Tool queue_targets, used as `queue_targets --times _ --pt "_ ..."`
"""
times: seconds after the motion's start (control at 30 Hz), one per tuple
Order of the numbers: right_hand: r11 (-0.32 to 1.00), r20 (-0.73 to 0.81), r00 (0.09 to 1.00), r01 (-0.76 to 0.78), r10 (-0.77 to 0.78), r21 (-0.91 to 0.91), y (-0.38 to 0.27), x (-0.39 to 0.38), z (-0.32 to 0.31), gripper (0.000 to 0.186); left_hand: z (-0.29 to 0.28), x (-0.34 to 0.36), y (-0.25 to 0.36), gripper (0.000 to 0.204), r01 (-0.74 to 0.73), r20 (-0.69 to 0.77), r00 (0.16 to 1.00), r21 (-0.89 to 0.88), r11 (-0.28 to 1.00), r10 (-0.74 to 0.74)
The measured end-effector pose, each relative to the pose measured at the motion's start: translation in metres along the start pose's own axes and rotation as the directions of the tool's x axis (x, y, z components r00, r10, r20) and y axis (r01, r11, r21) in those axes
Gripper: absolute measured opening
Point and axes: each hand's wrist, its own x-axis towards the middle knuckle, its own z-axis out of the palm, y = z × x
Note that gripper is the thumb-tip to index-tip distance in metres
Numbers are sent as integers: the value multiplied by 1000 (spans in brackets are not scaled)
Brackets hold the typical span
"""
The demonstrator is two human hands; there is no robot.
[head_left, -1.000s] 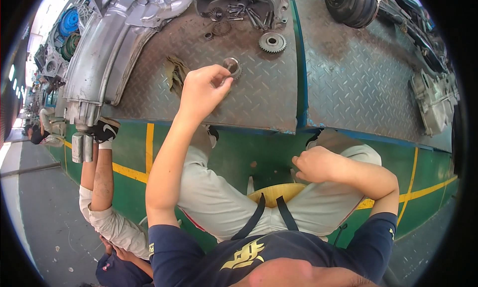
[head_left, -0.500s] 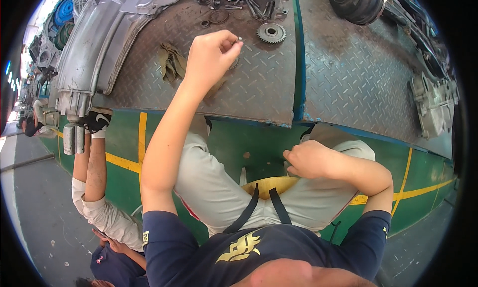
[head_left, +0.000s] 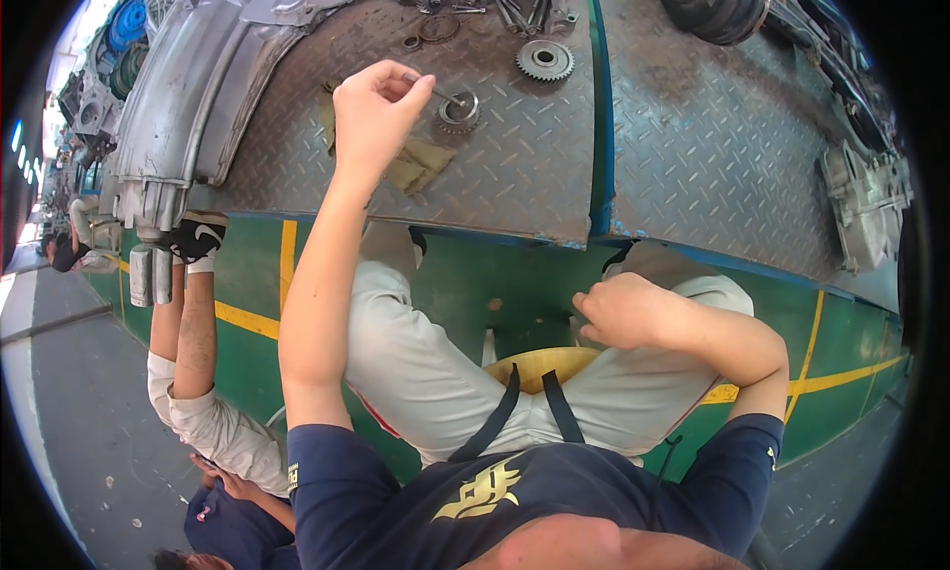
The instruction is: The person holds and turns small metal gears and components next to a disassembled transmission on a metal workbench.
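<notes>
My left hand (head_left: 381,110) is pinched on a short slim metal rod (head_left: 442,92), which slants toward a small toothed metal ring (head_left: 459,122) on the steel plate; whether they touch I cannot tell. A brown cloth (head_left: 421,164) lies beside and partly behind that hand. Beyond are a larger flat gear (head_left: 558,63) and several bolts (head_left: 507,16). My right hand (head_left: 623,311) hangs over my right thigh with fingers curled; anything inside is hidden.
A silver housing (head_left: 173,125) fills the bench's left. Across a gap, the right plate (head_left: 708,154) holds black drum-like parts (head_left: 708,6) and a cast casing (head_left: 861,209). A co-worker's bare legs and hands (head_left: 198,342) are at lower left, beside the bench.
My left hand rose from beside the small ring, then shifted left with the rod, uncovering the ring and more cloth. My right hand stays curled over the thigh.
</notes>
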Motion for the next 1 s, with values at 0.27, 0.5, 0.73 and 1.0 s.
queue_targets --times 0.27,0.5,0.73,1.0 --pt "1000 13 1000 -1 0 4 6 0 12 32 -4 -37 10 7 -145 77 988 103 984 137" --pt "1000 9 1000 -8 8 18 4 0 9 33 18 -43 25 11 -315 134 946 176 933 294" --pt "1000 -5 1000 27 -27 7 2 -2 6 36 45 -21 34 14 -392 126 919 221 893 373" --pt "1000 17 1000 -9 9 -2 1 -1 1 33 33 16 20 20 -140 -68 986 168 976 153"
